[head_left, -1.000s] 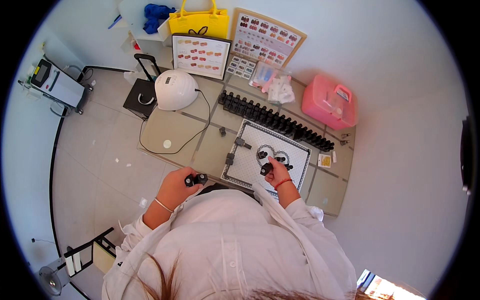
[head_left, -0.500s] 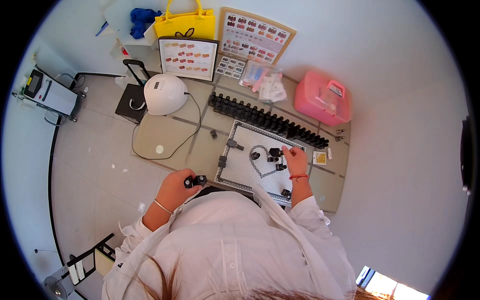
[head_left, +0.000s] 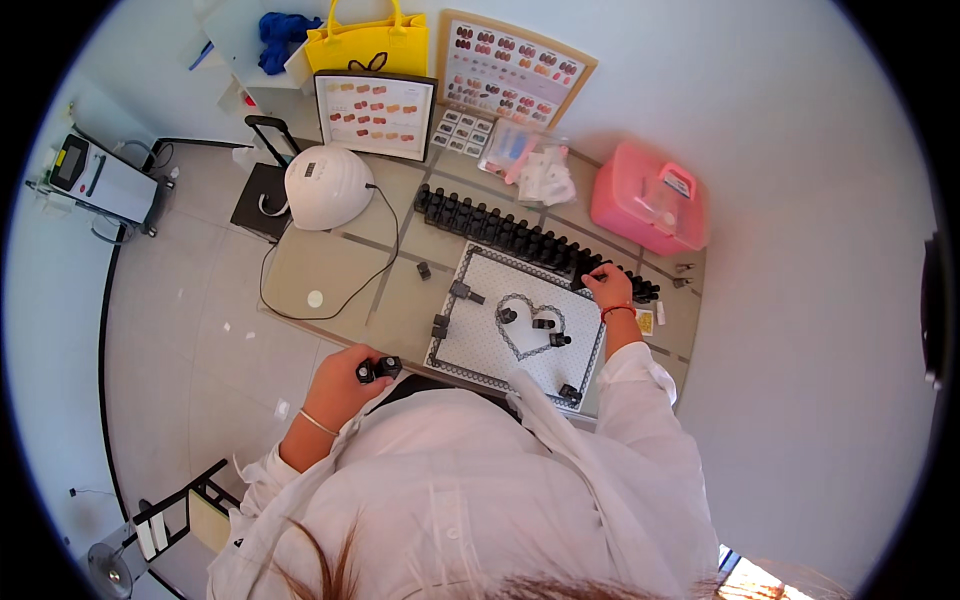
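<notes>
A glass-topped beige table (head_left: 330, 270) carries a white dotted mat with a black heart outline (head_left: 520, 325), a white domed nail lamp (head_left: 328, 187), a pink plastic case (head_left: 648, 198) and a long row of small black polish bottles (head_left: 520, 238). The left hand (head_left: 345, 385) is clenched around two small black bottles (head_left: 378, 369) at the table's near edge. The right hand (head_left: 610, 287) reaches the row's right end, fingers touching a bottle there; whether it grips one is unclear.
</notes>
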